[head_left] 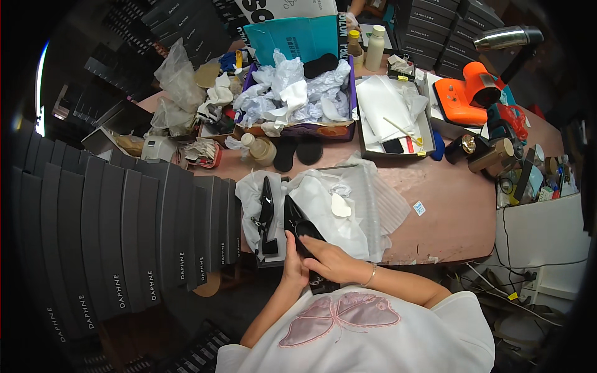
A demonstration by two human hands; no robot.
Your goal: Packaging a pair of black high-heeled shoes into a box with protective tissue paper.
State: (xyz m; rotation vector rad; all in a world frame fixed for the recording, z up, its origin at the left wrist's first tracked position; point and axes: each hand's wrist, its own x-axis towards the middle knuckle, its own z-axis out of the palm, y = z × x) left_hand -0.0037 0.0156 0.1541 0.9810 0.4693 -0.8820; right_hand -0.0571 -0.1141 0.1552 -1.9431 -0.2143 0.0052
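A glossy black pointed-toe shoe [292,213] is held in front of me, toe pointing away. My left hand [295,264] grips its left side, with the thumb raised along the edge. Across its opening and rear lies my right hand [339,263], finger and thumb on either side of the shoe; the heel is hidden. Just left, a second black shoe [267,211] with a buckle rests on its side on white paper in an open shoebox [373,214]. White tissue paper [317,186] fills the box, with a pale oval pad [341,206] on top.
Dark shoeboxes [134,236] stand packed along the left. Beyond are two black insoles [296,153], a squat bottle [259,149], a purple box [356,105] of crumpled paper and a tray [398,154] of papers. An orange device [463,99] stands far right; cables [510,273] hang nearby.
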